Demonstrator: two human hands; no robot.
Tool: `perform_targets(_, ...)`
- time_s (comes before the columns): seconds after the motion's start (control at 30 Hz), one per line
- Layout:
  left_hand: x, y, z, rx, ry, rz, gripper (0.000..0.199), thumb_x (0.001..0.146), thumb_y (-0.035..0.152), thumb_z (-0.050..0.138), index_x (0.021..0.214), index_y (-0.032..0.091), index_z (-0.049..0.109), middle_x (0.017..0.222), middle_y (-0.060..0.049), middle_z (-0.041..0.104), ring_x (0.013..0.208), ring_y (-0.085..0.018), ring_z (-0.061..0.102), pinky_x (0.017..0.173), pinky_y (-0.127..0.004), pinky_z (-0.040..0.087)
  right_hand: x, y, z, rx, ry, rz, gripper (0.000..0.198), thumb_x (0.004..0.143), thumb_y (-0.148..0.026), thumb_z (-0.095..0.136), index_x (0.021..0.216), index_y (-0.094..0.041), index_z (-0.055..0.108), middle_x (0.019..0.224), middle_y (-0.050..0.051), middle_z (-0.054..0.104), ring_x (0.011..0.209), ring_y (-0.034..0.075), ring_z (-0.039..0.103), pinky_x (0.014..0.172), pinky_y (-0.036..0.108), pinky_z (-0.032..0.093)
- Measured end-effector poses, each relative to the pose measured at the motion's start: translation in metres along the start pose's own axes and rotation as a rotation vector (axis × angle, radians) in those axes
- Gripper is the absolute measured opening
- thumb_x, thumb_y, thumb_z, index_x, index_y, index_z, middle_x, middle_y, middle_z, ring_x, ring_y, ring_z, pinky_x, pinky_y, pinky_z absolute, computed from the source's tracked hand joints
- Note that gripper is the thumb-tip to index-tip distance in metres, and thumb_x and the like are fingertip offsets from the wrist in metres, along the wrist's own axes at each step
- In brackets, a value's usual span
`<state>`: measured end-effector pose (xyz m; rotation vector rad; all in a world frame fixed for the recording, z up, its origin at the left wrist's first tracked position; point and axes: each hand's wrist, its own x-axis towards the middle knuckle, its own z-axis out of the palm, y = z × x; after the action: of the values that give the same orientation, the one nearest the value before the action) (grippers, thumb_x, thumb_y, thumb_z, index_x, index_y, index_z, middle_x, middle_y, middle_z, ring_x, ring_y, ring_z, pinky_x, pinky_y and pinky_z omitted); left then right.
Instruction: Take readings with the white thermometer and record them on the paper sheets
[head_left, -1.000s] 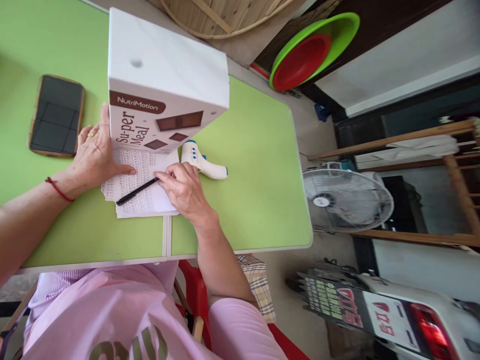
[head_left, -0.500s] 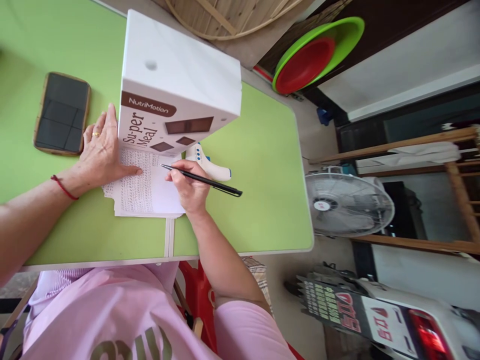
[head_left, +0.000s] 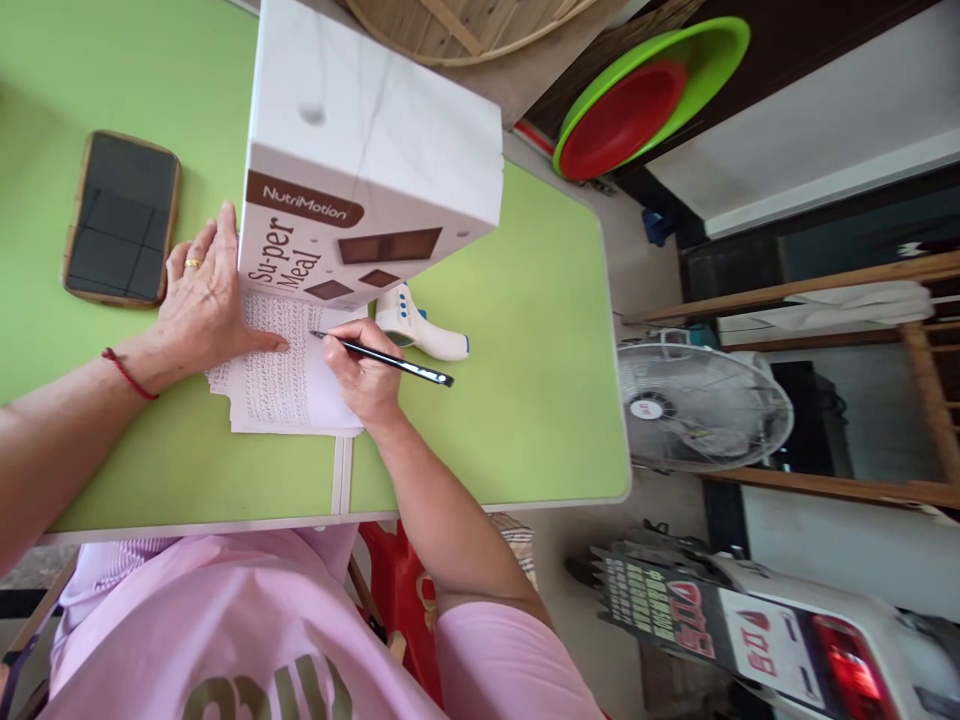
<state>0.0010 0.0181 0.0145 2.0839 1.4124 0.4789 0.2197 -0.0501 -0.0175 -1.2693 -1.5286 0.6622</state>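
Note:
My right hand (head_left: 365,372) grips a black pen (head_left: 397,361), its tip down at the handwritten lines on a sheet of paper (head_left: 274,395). The sheet tops a small stack with uneven edges, covered on its left part with dense writing and blank toward the right. My left hand (head_left: 202,300) lies flat with fingers apart, thumb on the paper and fingertips beside a white NutriMotion box (head_left: 375,130). The box stands upright at the far side of the paper and hides its upper end. A gold ring and a red cord are on the left hand and wrist.
A phone (head_left: 122,217) lies left of my left hand on the green table (head_left: 540,380). Right of the box is a white handheld device with blue buttons (head_left: 431,335). Beyond the table's right edge stand a fan (head_left: 705,408) and green and red basins (head_left: 622,120).
My right hand has shifted slightly left with the pen, whose tip has gone from the blank area to the written lines. The left hand stays in place; the view has shifted a little.

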Motion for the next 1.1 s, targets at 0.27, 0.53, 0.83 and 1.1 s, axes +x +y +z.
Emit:
perform_targets(0.27, 0.000, 0.001, -0.001, -0.054, -0.017, -0.015, 0.158, 0.054, 0.089, 0.078, 0.169, -0.001, 0.016, 0.179, -0.026, 0.017, 0.165, -0.052, 0.010, 0.133, -0.057, -0.002, 0.000, 0.005, 0.002, -0.137, 0.031, -0.167, 0.017, 0.096, -0.034, 0.063, 0.084, -0.024, 0.063, 0.068, -0.006, 0.063, 0.057, 0.010, 0.054, 0.057, 0.024, 0.046)
perform_targets(0.53, 0.002, -0.009, 0.004, -0.048, 0.007, 0.025, 0.154, 0.054, 0.094, 0.078, 0.173, 0.016, 0.018, 0.179, -0.015, 0.025, 0.165, -0.053, 0.011, 0.133, -0.065, 0.000, 0.001, 0.004, 0.001, -0.094, 0.054, -0.232, 0.014, 0.093, -0.026, 0.066, 0.080, -0.023, 0.062, 0.064, -0.008, 0.061, 0.054, 0.008, 0.053, 0.054, 0.021, 0.044)
perform_targets(0.83, 0.004, -0.019, 0.007, -0.053, 0.034, 0.084, 0.147, 0.054, 0.087, 0.085, 0.171, 0.025, 0.021, 0.177, -0.013, 0.028, 0.166, -0.050, 0.011, 0.134, -0.066, 0.006, 0.000, 0.005, 0.000, -0.119, 0.050, -0.182, 0.013, 0.095, -0.030, 0.063, 0.084, -0.024, 0.060, 0.065, -0.007, 0.059, 0.055, 0.009, 0.052, 0.055, 0.023, 0.045)
perform_targets(1.1, 0.002, 0.001, -0.001, 0.062, -0.029, -0.029, 0.152, 0.056, 0.076, 0.086, 0.169, 0.000, 0.019, 0.178, -0.028, 0.021, 0.167, -0.047, 0.014, 0.137, -0.056, 0.007, 0.000, 0.004, 0.000, -0.092, 0.035, -0.162, 0.013, 0.092, -0.028, 0.063, 0.081, -0.024, 0.058, 0.064, -0.007, 0.058, 0.054, 0.009, 0.049, 0.054, 0.023, 0.043)
